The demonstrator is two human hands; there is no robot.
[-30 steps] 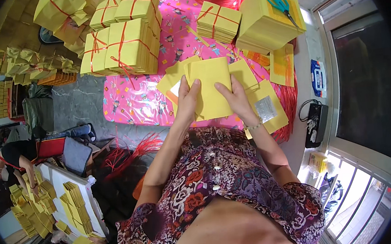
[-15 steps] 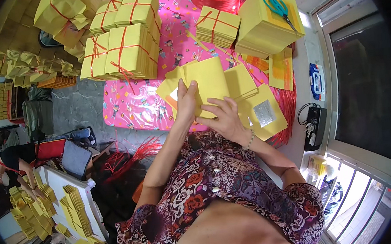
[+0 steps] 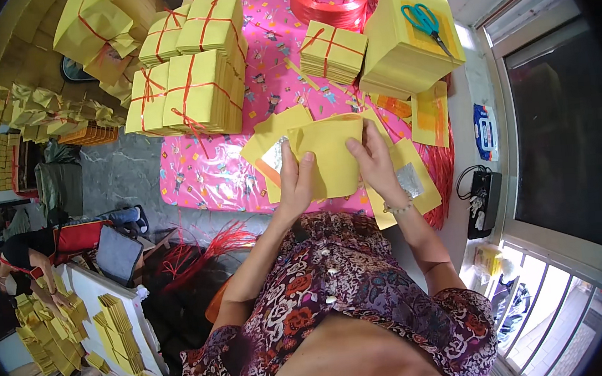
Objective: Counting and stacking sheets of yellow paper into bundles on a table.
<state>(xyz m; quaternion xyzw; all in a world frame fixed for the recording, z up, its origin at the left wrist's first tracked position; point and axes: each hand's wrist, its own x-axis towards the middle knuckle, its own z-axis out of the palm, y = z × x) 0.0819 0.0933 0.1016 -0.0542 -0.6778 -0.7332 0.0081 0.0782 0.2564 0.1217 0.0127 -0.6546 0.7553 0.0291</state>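
Observation:
Between my two hands I hold a stack of yellow paper sheets (image 3: pixel 330 155) above the near edge of the pink table. My left hand (image 3: pixel 295 178) grips its left side, thumb in front and fingers partly hidden behind. On the right edge my right hand (image 3: pixel 376 161) closes the same way, its thumb lying on the front sheet. Under and left of the stack lies a yellow sheet with a silver and orange patch (image 3: pixel 273 154). By my right wrist is another yellow sheet with a silver square (image 3: pixel 426 190).
Tied yellow bundles (image 3: pixel 196 90) stand at the table's left, a smaller one (image 3: pixel 334 50) farther back. Teal scissors (image 3: pixel 424 25) lie on a tall yellow stack (image 3: pixel 404 57). Red plastic strips (image 3: pixel 444 175) hang at the right edge. At far left a person (image 3: pixel 27 255) handles yellow paper.
My right hand has moved from the lower edge of the stack up to its right side. The stack now sits squarer and lower, spread between both hands.

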